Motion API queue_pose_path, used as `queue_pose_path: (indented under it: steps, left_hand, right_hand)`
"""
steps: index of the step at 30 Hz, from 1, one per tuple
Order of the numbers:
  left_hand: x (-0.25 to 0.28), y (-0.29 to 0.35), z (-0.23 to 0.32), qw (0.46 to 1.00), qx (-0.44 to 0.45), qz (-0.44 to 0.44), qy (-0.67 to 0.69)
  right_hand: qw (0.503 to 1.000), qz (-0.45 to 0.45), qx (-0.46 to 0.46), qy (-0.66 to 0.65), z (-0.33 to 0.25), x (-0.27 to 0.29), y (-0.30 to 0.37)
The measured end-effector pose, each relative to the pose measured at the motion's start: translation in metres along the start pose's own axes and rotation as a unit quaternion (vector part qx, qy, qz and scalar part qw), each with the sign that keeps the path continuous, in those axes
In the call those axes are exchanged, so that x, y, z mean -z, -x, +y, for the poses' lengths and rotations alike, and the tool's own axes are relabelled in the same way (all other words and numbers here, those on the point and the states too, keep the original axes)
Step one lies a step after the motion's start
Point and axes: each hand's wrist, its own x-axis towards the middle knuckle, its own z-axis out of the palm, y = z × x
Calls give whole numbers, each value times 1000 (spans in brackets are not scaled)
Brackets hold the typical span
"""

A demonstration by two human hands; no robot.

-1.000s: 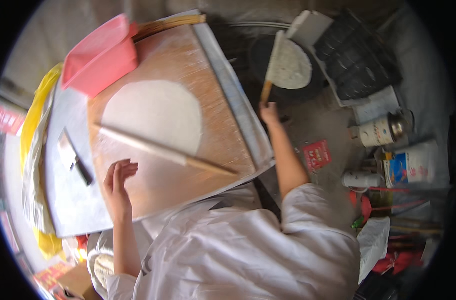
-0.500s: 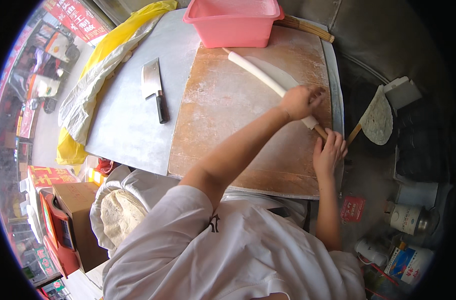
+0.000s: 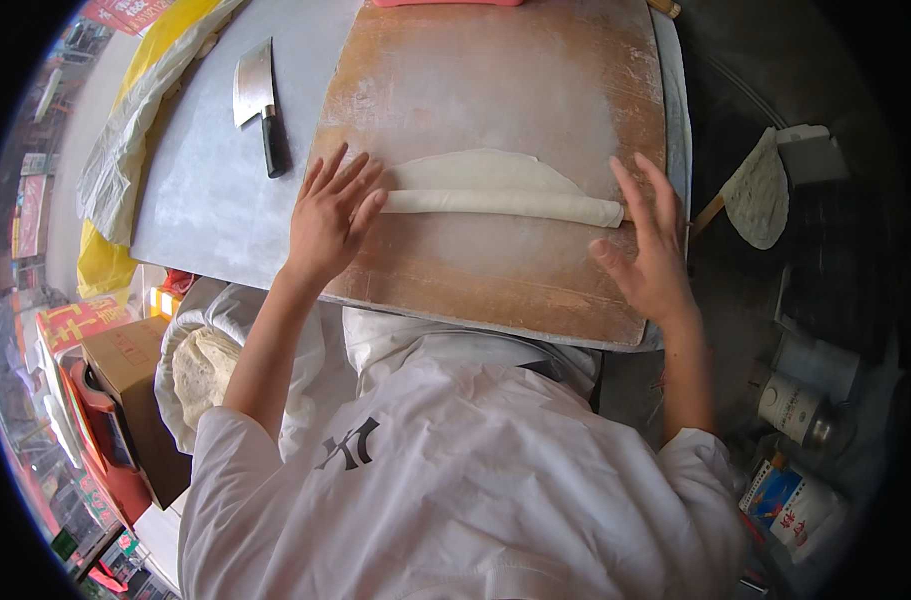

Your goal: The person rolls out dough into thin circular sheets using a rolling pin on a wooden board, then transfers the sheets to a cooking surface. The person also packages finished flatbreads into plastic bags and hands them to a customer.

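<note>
A thin sheet of dough (image 3: pixel 480 170) lies on the floured wooden board (image 3: pixel 425 270), its near part wound around a rolling pin (image 3: pixel 626 214) that runs left to right. Most of the pin is hidden inside the dough; a bit of bare wood shows at the right end. At the left end of the roll is my left hand (image 3: pixel 332 213), palm down with fingers spread. Beside the right end, my right hand (image 3: pixel 652 246) has its fingers stretched and thumb apart. Neither hand is wrapped around the pin.
A cleaver (image 3: pixel 259 105) lies on the grey metal tabletop (image 3: pixel 210 200) left of the board. The pink tub (image 3: pixel 445 2) stands at the board's far edge. A cooked flatbread (image 3: pixel 756 195) hangs on a stick at the right. Bulk dough (image 3: pixel 203 375) sits in a cloth-lined container at lower left.
The wrapped pin has turned from slanting to nearly level across the board. My left hand has moved left to its far end, and my right hand has let go of the bare end.
</note>
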Motion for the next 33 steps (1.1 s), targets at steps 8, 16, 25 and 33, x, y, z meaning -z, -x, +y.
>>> queue_pose_path:
  steps: [8, 16, 25, 33]
  left_hand:
    - [-19, 36, 72, 995, -22, -38, 94]
    - [-26, -237, -100, 925, 371, 58, 51]
    - [-52, -52, -41, 971, 169, 165, 35]
    - [-22, 79, 36, 966, 64, 197, 154]
  right_hand:
    - [987, -111, -19, 112, -45, -95, 28]
    - [898, -157, -376, 163, 175, -76, -299]
    - [964, -39, -112, 236, 151, -59, -148]
    - [982, 26, -12, 186, 97, -20, 47]
